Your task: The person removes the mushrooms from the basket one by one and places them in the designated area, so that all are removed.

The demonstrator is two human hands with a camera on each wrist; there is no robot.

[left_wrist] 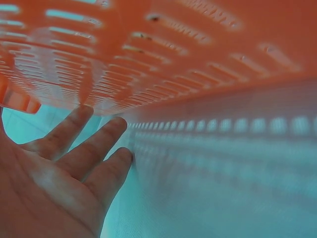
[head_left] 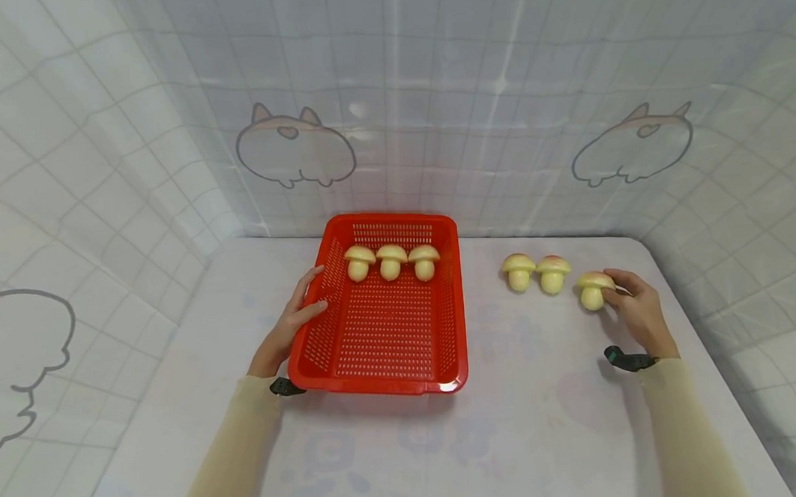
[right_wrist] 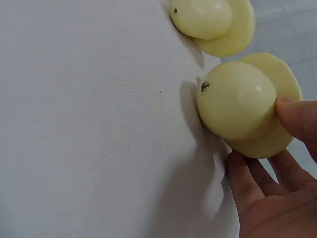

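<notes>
A red plastic basket (head_left: 391, 384) sits on the table, with three yellow toy mushrooms (head_left: 390, 262) in a row at its far end. My left hand (head_left: 290, 322) holds the basket's left rim; thumb and a finger reach over the edge, while three other fingers (left_wrist: 94, 146) extend along the outside of the slotted wall. At the right, my right hand (head_left: 641, 312) pinches a toy mushroom (head_left: 592, 291) between thumb and fingers. In the right wrist view this mushroom (right_wrist: 237, 101) has a dark mark on its stem end.
Two more toy mushrooms (head_left: 518, 272) lie close together on the table, between the basket and my right hand. The white table (head_left: 515, 422) ends at a pale grid-patterned curtain (head_left: 472, 124) behind and on both sides.
</notes>
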